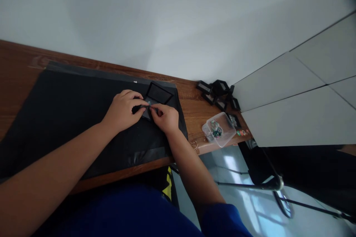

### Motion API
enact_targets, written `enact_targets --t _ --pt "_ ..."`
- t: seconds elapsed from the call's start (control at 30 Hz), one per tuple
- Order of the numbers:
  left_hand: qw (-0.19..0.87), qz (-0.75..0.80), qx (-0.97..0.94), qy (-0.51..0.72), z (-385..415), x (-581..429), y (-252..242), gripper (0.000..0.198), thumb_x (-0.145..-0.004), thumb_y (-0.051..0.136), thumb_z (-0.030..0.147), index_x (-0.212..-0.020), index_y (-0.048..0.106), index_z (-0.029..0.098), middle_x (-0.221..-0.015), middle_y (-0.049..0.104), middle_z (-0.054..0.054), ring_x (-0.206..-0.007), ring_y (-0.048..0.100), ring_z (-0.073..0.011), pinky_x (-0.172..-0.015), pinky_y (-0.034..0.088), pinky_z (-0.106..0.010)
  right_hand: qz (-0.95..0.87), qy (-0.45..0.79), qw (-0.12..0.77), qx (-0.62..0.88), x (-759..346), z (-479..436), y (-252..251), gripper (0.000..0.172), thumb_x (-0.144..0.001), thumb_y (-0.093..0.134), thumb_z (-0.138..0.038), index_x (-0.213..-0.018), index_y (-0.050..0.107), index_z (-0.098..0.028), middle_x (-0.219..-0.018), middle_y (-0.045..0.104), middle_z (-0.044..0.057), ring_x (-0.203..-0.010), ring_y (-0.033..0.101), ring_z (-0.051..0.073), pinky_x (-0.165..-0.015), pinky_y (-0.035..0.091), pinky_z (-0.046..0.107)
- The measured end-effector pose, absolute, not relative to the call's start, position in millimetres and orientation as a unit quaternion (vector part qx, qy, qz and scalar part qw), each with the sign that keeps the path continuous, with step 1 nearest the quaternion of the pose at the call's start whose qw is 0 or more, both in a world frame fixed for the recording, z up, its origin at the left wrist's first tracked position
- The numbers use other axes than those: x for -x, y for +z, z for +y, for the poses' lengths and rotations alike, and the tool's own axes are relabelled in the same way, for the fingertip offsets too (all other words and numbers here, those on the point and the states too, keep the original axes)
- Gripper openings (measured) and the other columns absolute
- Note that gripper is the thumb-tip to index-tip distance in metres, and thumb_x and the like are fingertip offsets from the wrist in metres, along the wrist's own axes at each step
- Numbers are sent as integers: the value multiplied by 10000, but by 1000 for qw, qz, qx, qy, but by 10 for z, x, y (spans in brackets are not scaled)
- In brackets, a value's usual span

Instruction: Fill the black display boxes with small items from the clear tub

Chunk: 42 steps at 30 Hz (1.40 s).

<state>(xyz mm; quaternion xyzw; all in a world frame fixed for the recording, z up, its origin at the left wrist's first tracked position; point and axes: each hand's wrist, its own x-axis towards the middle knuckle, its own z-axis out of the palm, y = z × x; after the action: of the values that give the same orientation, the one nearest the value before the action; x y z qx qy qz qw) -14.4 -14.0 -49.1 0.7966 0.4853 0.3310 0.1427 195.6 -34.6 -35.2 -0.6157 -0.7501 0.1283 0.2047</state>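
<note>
An open black box (159, 93), its dark lid panel tilted up at the back, lies on a black mat (69, 118). Over its near part, my left hand (124, 109) has thumb and fingers brought together at the tips. My right hand (166, 116) pinches right beside them, so the fingertips of both hands almost meet. Something small and bluish-grey shows between the fingertips, too small to name. My fingers hide much of the box's lower half.
Several small black boxes (219, 88) are heaped on the wooden table (189, 100) against the wall. In front of them stands a clear plastic container (226, 133) with small shiny packets inside. Small coloured round pieces (242, 132) lie near the right edge. Metal-framed chairs (250, 186) stand beyond.
</note>
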Motion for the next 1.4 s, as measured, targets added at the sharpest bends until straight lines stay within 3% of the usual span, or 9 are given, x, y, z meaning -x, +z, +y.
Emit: enact_targets --t 0.33,0.53,0.8,0.87,0.97,1.07,1.17,1.27,1.4 --pt "118 505 -808 280 -154 172 -541 356 -1001 598 417 -1095 926 318 -1393 796 -89 -1367 624 -408 -1094 523 -630 -773 128 169 597 -1934 -379 -294 306 -1075 662 -372 -1286 876 -314 -979 875 15 -899 786 165 -731 486 254" --pt "139 484 -817 282 -149 149 -541 404 -1018 553 402 -1134 920 281 -1453 787 -83 -1504 591 -422 -1170 496 -662 -770 134 153 605 -1904 -395 -241 368 -1101 627 -386 -1410 816 -316 -1125 889 18 -1024 811 184 -825 550 261" --pt "159 485 -818 266 -165 148 -525 431 -1019 534 420 -1192 909 297 -1425 791 -58 -1542 582 -414 -1200 490 -679 -777 138 178 587 -1904 -392 -290 377 -1126 576 -351 -1422 801 -290 -1316 861 19 -1081 827 178 -929 601 266" --pt "165 483 -817 270 -162 158 -535 432 -1017 540 428 -1203 906 294 -1438 781 -59 -1541 586 -414 -1202 494 -681 -776 119 222 578 -1940 -482 -244 370 -1119 566 -350 -1364 829 -259 -1257 877 41 -992 834 174 -900 608 266" --pt "173 476 -818 274 -154 176 -550 451 -1026 535 463 -1215 903 284 -1458 766 -67 -1510 616 -417 -1199 503 -689 -759 63 319 565 -2217 -792 34 356 -1093 570 -380 -1196 881 -242 -987 888 52 -767 791 165 -767 604 272" --pt "183 471 -820 269 -149 184 -548 460 -1044 521 466 -1237 897 284 -1470 757 -73 -1491 637 -409 -1199 511 -686 -691 -6 358 628 -2872 -1165 428 351 -1061 589 -446 -1100 883 -258 -939 863 82 -708 752 198 -678 584 320" --pt "191 479 -816 262 -146 183 -532 418 -1038 536 398 -1227 900 313 -1487 748 -60 -1490 641 -397 -1213 499 -688 -569 -34 182 801 -3639 -1321 630 311 -1017 644 -437 -1135 871 -259 -906 845 84 -776 776 249 -681 550 345" --pt "200 482 -813 259 -144 183 -516 385 -1021 576 389 -1225 899 335 -1487 747 -53 -1491 640 -402 -1220 485 -701 -510 34 -42 858 -4072 -1227 577 394 -975 732 -415 -1287 827 -194 -1122 866 121 -1038 820 304 -845 572 363" --pt "210 474 -815 259 -137 199 -513 365 -1012 596 403 -1204 903 361 -1511 732 -40 -1495 637 -391 -1232 471 -687 -493 68 -135 857 -4032 -1053 446 540 -1002 716 -509 -1452 762 -215 -1344 828 150 -1251 784 349 -974 569 392"
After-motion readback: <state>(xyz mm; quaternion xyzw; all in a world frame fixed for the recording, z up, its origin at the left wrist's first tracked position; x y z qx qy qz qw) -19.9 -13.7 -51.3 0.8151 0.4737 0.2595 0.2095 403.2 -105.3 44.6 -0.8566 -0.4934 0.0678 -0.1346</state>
